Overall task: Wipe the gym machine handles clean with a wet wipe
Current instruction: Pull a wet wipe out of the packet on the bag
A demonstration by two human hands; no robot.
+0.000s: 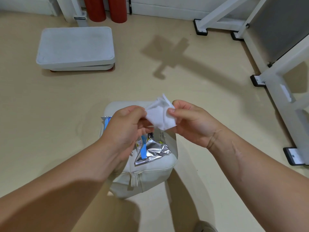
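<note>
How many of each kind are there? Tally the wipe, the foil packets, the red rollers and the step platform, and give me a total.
wet wipe: 1
foil packets: at least 2, partly hidden behind the left hand
red rollers: 2
step platform: 1
Total: at least 6

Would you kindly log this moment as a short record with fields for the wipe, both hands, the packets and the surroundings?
wet wipe: white, partly unfolded, held between both hands above the padded seat
left hand: pinches the wipe's left edge
right hand: pinches its right edge
foil packets: lying on the seat
surroundings: white machine frame at right, step platform far left
</note>
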